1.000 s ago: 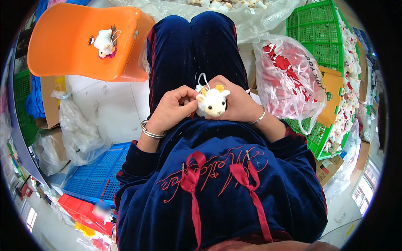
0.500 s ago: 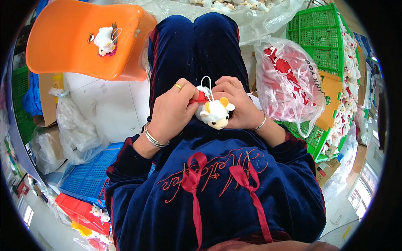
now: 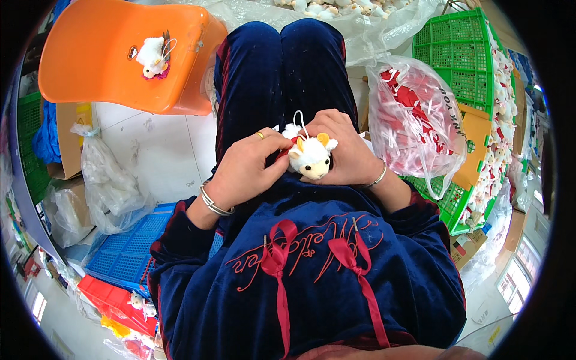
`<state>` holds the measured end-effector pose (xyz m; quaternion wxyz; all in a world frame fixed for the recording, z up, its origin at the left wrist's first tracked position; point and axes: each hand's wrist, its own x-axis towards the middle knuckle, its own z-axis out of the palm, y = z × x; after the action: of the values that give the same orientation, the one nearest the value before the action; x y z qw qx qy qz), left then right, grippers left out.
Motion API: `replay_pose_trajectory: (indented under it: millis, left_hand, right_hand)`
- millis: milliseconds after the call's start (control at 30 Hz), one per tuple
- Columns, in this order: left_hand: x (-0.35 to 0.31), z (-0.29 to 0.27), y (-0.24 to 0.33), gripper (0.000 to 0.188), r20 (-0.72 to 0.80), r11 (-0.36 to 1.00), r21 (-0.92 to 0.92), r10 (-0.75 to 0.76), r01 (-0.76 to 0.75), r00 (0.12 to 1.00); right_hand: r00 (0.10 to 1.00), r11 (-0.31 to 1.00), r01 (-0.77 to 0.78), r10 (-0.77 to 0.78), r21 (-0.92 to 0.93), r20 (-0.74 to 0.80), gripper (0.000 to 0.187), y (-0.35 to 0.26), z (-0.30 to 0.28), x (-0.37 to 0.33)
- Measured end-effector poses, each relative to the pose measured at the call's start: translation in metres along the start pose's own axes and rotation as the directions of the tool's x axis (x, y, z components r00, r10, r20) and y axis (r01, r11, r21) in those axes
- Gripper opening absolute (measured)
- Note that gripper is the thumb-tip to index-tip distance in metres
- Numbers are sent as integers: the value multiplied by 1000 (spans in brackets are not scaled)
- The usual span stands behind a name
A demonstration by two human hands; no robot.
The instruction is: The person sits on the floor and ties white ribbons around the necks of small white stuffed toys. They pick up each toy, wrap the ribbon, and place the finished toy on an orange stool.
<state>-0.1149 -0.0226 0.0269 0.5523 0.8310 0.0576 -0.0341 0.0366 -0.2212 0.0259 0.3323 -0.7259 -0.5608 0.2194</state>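
A small white plush sheep (image 3: 310,157) with yellow horns and a white hanging loop is held above my lap, its face toward me. My right hand (image 3: 344,147) is wrapped round its right side. With my left hand (image 3: 255,163) I pinch a piece of red cloth (image 3: 287,148) at the sheep's neck and back; most of the cloth is hidden by the fingers. On the orange stool (image 3: 90,57) at the far left lies another white plush sheep (image 3: 151,55), with a dark-handled tool partly beneath it.
To the right sit a clear plastic bag (image 3: 414,114) of red and white pieces and a green crate (image 3: 453,60) with many plush toys beside it. Blue (image 3: 129,243) and red (image 3: 114,303) crates stand at the lower left. More toys lie on plastic sheeting (image 3: 384,33) beyond my knees.
The sheep's head has turned slightly toward the right and tilted up. My left fingers have shifted lower over the red cloth, covering more of it.
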Motion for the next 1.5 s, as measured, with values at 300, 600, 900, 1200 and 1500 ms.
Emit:
replay_pose_trajectory:
  millis: [300, 600, 900, 1200, 1500]
  left_hand:
    - [16, -2, -11, 18, 142, 932, -257, -224, 255, 964]
    - [8, 23, -4, 24, -181, 923, 379, 146, -68, 973]
    - [3, 15, -19, 62, 86, 986, 163, 24, -38, 996]
    - [10, 20, -28, 37, -82, 890, -446, -152, 100, 985]
    - [6, 16, -29, 43, 118, 786, -550, -261, 282, 958]
  right_hand:
    - [999, 999, -24, 24, -24, 22, 74, -3, -2, 3]
    - [994, 999, 44, -45, -11, -102, 59, 5, 16, 1]
    - [922, 949, -315, 310, -14, 232, 62, -14, 4, 8]
    - [924, 767, -373, 256, 521, 284, 34, 19, -18, 10]
    - [864, 694, -502, 431, 517, 260, 24, 15, -6, 4]
